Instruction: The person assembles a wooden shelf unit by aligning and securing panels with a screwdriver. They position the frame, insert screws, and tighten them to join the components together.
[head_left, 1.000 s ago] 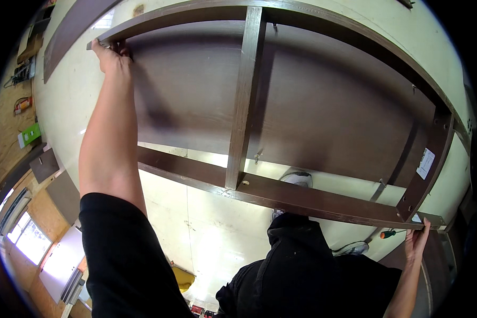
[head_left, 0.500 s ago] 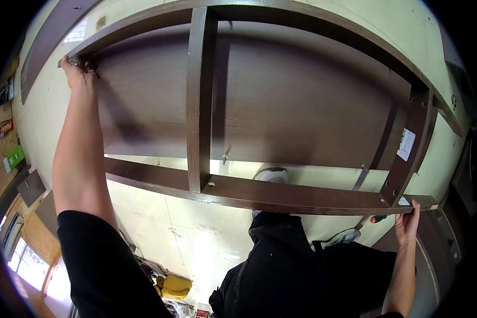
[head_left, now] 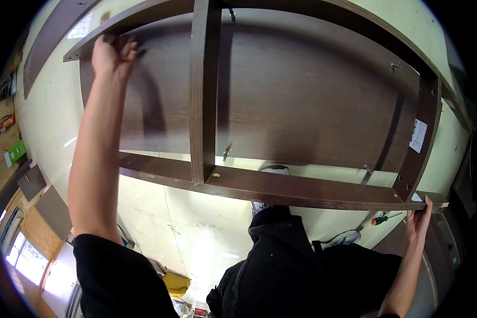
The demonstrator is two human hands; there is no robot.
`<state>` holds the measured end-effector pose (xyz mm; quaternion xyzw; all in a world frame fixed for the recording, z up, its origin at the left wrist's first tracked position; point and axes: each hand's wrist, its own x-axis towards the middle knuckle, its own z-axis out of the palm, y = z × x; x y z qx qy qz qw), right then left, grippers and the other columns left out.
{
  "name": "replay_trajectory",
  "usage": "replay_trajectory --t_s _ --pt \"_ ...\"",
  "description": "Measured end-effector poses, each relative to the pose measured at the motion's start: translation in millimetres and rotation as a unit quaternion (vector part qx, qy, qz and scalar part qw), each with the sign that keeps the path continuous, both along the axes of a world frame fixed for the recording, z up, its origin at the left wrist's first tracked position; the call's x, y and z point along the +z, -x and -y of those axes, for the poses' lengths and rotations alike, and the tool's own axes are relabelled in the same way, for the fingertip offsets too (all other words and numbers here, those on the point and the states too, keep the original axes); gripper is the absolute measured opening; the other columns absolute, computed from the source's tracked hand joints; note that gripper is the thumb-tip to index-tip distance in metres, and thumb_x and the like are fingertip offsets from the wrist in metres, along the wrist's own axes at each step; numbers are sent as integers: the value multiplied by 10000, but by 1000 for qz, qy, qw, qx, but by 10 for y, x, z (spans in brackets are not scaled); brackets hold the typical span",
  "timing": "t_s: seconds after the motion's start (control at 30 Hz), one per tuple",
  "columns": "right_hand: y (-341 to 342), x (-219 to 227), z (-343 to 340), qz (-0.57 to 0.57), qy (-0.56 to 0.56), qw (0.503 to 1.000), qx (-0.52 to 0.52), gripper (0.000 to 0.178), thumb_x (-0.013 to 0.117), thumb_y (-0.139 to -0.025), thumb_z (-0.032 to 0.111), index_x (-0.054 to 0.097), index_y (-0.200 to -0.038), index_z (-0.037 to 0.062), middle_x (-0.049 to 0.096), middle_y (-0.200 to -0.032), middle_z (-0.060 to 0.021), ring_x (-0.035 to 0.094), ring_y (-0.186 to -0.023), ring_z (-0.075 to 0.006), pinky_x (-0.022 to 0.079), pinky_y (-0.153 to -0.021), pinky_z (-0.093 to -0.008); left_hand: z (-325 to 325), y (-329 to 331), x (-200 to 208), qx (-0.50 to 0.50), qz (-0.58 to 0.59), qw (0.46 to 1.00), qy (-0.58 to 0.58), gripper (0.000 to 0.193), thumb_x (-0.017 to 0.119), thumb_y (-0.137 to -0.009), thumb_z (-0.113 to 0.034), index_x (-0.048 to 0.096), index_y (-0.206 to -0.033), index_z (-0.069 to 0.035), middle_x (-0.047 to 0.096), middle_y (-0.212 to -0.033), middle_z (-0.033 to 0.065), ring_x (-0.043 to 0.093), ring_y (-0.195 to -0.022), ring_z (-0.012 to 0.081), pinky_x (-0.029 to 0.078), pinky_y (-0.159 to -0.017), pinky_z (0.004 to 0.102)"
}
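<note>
A dark brown wooden frame (head_left: 203,100) with long rails and crosspieces is raised over a flat brown panel (head_left: 312,111). My right hand (head_left: 420,221) grips the near rail at its right end, fingers wrapped over the edge. At the far left, my left hand (head_left: 113,57) is against the far rail, slightly blurred, its fingers apart and not closed round the wood. Small metal fittings show on the panel, among them a bolt (head_left: 226,153) by the middle crosspiece and another fitting (head_left: 367,172) at the near right edge. A white label (head_left: 417,135) is stuck on the right crosspiece.
A screwdriver with a green and orange handle (head_left: 379,220) lies on the floor near my right hand. Another curved-looking brown board (head_left: 53,42) lies at the far left. My shoes are below the near rail. A yellow item (head_left: 176,284) sits at the lower left.
My left hand has moved rightward along the far rail from its left end, and its fingers have loosened. The frame has shifted slightly right and away, with my right hand still holding it.
</note>
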<state>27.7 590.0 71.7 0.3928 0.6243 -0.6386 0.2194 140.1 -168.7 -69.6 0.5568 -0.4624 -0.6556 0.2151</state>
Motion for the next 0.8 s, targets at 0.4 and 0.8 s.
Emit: replay_trajectory --t_s 0.4,0.8 --pt "68 -227 -44 -1 30 1000 -10 368 625 -899 240 521 -1155 -3 611 -1138 -128 632 -1011 -215 561 -886 -311 -1204 317 384 -291 -43 945 -144 529 613 -878 -511 636 -1171 -71 648 -1108 107 580 -1040 193 414 -963 304" --pt "92 -323 134 38 23 999 18 420 590 -887 290 510 -1147 -31 624 -1107 -147 640 -1011 -240 541 -901 -323 -1524 377 591 -286 61 953 83 592 644 -859 -490 634 -1203 -8 663 -1019 73 578 -887 133 422 -863 250"
